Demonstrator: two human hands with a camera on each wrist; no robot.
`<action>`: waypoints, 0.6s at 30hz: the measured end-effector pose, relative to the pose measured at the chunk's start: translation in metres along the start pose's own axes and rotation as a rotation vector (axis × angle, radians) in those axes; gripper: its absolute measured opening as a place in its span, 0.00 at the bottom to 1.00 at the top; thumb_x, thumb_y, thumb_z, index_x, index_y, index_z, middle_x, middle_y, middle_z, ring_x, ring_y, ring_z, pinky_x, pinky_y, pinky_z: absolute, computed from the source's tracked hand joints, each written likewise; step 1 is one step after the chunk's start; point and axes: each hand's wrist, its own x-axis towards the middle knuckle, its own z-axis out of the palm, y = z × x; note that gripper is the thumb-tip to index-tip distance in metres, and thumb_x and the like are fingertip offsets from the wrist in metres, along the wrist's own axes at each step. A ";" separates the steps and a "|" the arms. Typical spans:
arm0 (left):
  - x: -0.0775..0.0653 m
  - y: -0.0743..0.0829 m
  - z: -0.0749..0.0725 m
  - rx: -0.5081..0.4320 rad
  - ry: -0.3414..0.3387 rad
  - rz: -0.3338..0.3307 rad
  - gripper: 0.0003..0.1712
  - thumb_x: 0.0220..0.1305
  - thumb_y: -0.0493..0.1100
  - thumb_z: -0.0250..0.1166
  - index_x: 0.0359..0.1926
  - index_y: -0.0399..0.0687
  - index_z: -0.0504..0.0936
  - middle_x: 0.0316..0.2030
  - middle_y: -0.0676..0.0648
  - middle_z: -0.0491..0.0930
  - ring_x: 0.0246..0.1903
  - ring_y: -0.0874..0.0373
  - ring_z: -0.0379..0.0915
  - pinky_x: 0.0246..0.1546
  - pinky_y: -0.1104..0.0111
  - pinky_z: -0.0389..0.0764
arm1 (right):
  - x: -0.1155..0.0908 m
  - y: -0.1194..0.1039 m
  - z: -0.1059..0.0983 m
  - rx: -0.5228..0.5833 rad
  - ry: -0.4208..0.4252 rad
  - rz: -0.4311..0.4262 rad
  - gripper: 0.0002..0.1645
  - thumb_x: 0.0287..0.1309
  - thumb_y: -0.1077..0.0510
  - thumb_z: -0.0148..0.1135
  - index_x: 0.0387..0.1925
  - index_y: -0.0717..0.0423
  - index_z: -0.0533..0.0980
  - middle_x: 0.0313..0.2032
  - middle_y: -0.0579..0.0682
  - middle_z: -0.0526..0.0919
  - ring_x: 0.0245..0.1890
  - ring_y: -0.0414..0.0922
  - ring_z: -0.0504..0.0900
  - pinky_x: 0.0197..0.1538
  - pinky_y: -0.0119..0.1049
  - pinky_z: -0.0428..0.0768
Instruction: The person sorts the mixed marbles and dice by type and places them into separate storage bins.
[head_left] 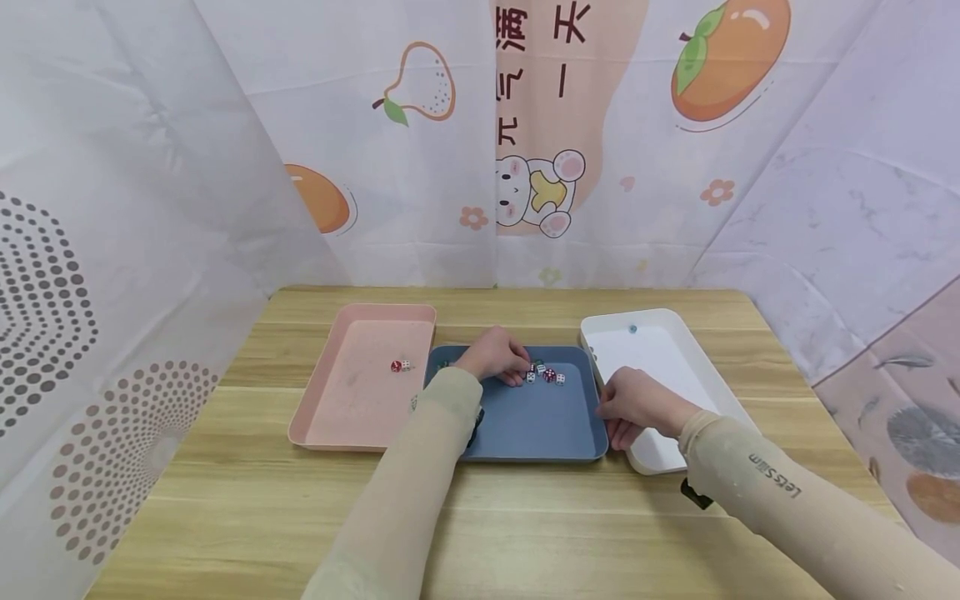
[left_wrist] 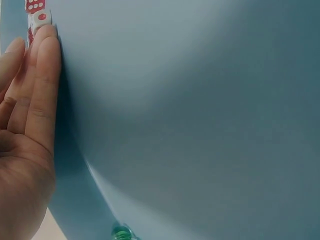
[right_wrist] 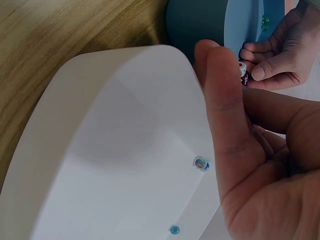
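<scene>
In the head view, my left hand (head_left: 495,354) reaches into the blue tray (head_left: 540,425), its fingertips at the left end of a small cluster of dice. The cluster mixes red dice (head_left: 550,375) with white dice (head_left: 560,380). From the left wrist, a white die with a red dot (left_wrist: 41,19) touches my fingertips, and another red die is partly hidden there; whether it is pinched is unclear. My right hand (head_left: 636,404) grips the blue tray's right rim, beside the white tray (head_left: 720,396). The right wrist view shows its fingers bent at that rim.
A pink tray (head_left: 360,312) on the left holds a red die (head_left: 396,366) and a white die (head_left: 407,365). Green pieces (left_wrist: 121,232) lie along the blue tray's edge. Inside the white tray are a clear bead (right_wrist: 201,163) and a blue bead (right_wrist: 174,230). A wooden table (head_left: 540,533) supports everything.
</scene>
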 end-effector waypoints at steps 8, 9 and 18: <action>0.001 0.001 0.003 -0.040 -0.029 -0.034 0.13 0.66 0.33 0.69 0.51 0.34 0.87 0.26 0.41 0.87 0.23 0.56 0.85 0.28 0.63 0.89 | 0.000 0.000 0.000 0.005 -0.002 0.002 0.10 0.69 0.66 0.60 0.31 0.68 0.80 0.21 0.57 0.84 0.19 0.47 0.86 0.27 0.38 0.88; 0.002 0.001 0.003 -0.036 -0.031 -0.038 0.12 0.66 0.33 0.69 0.50 0.34 0.87 0.26 0.41 0.87 0.22 0.56 0.85 0.28 0.64 0.88 | 0.000 0.000 0.000 0.005 -0.003 0.004 0.10 0.69 0.66 0.60 0.32 0.68 0.80 0.21 0.57 0.84 0.19 0.47 0.86 0.27 0.38 0.88; 0.003 0.003 0.004 0.023 -0.036 -0.047 0.06 0.66 0.32 0.69 0.43 0.34 0.88 0.24 0.41 0.86 0.22 0.55 0.85 0.27 0.64 0.88 | 0.000 0.000 0.000 0.006 -0.003 0.006 0.10 0.69 0.66 0.60 0.31 0.68 0.80 0.21 0.57 0.84 0.19 0.46 0.86 0.26 0.38 0.87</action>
